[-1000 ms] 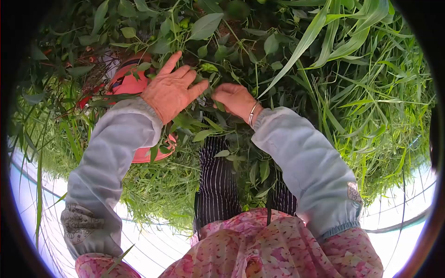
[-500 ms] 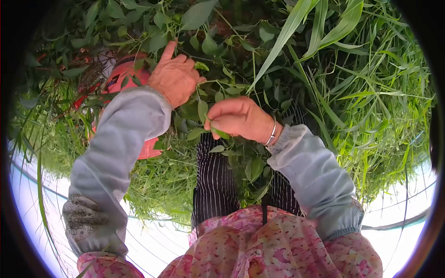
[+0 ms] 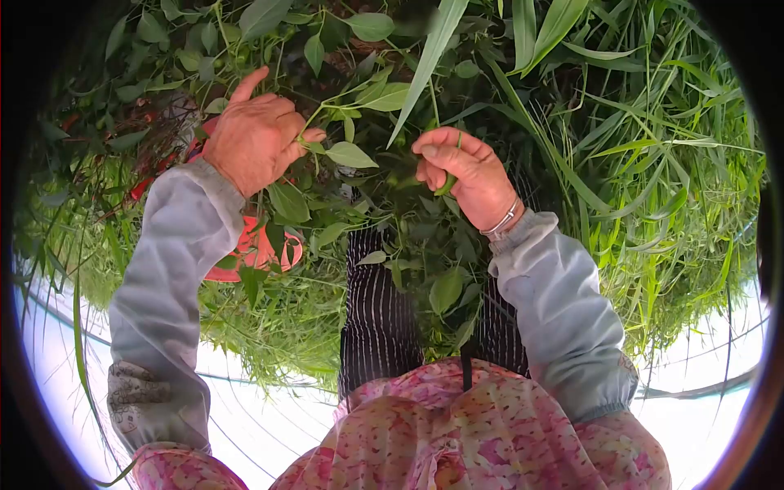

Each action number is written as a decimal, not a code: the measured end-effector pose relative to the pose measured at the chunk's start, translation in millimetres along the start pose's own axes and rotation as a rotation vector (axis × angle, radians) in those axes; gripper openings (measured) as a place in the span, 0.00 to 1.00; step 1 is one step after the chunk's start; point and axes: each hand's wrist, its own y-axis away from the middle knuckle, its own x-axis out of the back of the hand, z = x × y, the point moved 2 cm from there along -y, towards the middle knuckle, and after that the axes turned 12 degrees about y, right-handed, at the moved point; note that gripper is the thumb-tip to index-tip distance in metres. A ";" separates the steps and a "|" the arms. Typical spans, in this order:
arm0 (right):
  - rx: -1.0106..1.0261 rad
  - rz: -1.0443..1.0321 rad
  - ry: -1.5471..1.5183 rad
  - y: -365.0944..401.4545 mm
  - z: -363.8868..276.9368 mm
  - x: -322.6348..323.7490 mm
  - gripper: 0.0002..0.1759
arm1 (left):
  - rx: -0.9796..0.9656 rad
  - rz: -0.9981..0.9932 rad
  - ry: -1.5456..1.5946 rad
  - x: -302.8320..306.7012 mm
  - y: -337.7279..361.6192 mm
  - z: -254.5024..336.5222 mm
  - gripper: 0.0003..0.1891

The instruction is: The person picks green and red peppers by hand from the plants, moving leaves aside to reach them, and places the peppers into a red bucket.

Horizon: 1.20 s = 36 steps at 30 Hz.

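Observation:
My left hand point(image 3: 257, 137) is among the leaves at upper left, its index finger stretched out and its thumb and other fingers closed on a thin green stem point(image 3: 322, 110). Leaves point(image 3: 351, 155) hang from that stem beside the thumb. To the right, my right hand point(image 3: 469, 171) is closed round a small green pepper point(image 3: 447, 184), which shows partly below the curled fingers. Part of the pepper is hidden in the palm.
A red-orange container point(image 3: 257, 249) stands in the grass behind the left forearm. Long grass blades point(image 3: 433, 65) hang over the plant near the right hand. Dense grass point(image 3: 653, 188) grows at the right. Striped trousers point(image 3: 380, 302) show below the leaves.
My right hand has moved right, away from the stem, with the green pepper in it. My left hand has shifted left and slightly down, and the leafy stem has swung with it.

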 end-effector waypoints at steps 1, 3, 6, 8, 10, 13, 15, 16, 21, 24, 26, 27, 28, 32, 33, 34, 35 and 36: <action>0.007 0.003 0.040 -0.3 0.7 7.9 0.08 | 0.021 -0.007 0.003 2.4 -2.3 2.1 0.15; -0.154 0.055 0.211 4.2 6.7 20.0 0.08 | 0.006 0.036 0.010 1.9 -5.6 6.9 0.14; -0.270 0.114 0.456 13.5 17.6 28.0 0.11 | 0.007 0.069 0.031 1.0 -9.7 13.8 0.12; -0.144 0.134 0.867 11.8 34.6 31.3 0.12 | 0.024 0.063 0.059 2.4 -14.2 15.2 0.11; -0.011 0.131 1.308 9.2 34.7 25.1 0.16 | 0.055 0.032 0.103 2.4 -17.9 16.1 0.10; 0.022 0.135 1.463 3.6 36.5 12.0 0.16 | 0.067 0.074 0.126 0.8 -22.3 22.5 0.09; 0.030 0.203 1.391 -2.0 34.8 8.9 0.16 | 0.062 0.078 0.106 -1.0 -23.7 23.2 0.08; 0.032 0.255 1.338 -6.5 33.9 8.0 0.16 | 0.061 0.081 0.095 -2.4 -24.0 23.6 0.08; 0.054 0.288 1.531 -35.7 13.1 -3.2 0.12 | 0.067 0.007 -0.004 -16.5 -24.9 36.0 0.11; 0.114 0.171 1.438 -50.9 32.4 2.5 0.14 | 0.066 -0.011 -0.092 -32.7 -23.7 41.5 0.21; 0.196 0.163 1.279 -32.9 21.1 -0.8 0.15 | 0.107 -0.126 -0.092 -33.4 -26.2 51.1 0.20; 0.273 0.206 1.266 -24.2 17.9 -1.3 0.15 | 0.096 -0.161 -0.069 -29.8 -28.7 56.8 0.20; 0.344 0.246 1.250 -15.7 14.1 -0.1 0.15 | 0.064 -0.159 -0.030 -20.1 -32.7 65.4 0.19; 0.136 0.175 1.099 17.3 -25.4 3.5 0.14 | -0.072 0.121 0.260 47.5 -66.9 108.9 0.19; 0.106 0.167 1.124 23.7 -38.5 0.8 0.14 | -0.114 0.189 0.277 74.1 -79.6 119.1 0.19; 0.130 0.176 1.133 24.8 -37.6 0.7 0.13 | -0.159 0.256 0.297 92.1 -93.8 124.6 0.19; 0.190 0.161 1.122 26.1 -41.7 -2.9 0.14 | -0.245 0.364 0.254 104.0 -110.8 125.2 0.17; 0.246 0.147 1.110 25.9 -45.3 -9.7 0.14 | -0.223 0.346 0.188 110.2 -129.6 123.6 0.18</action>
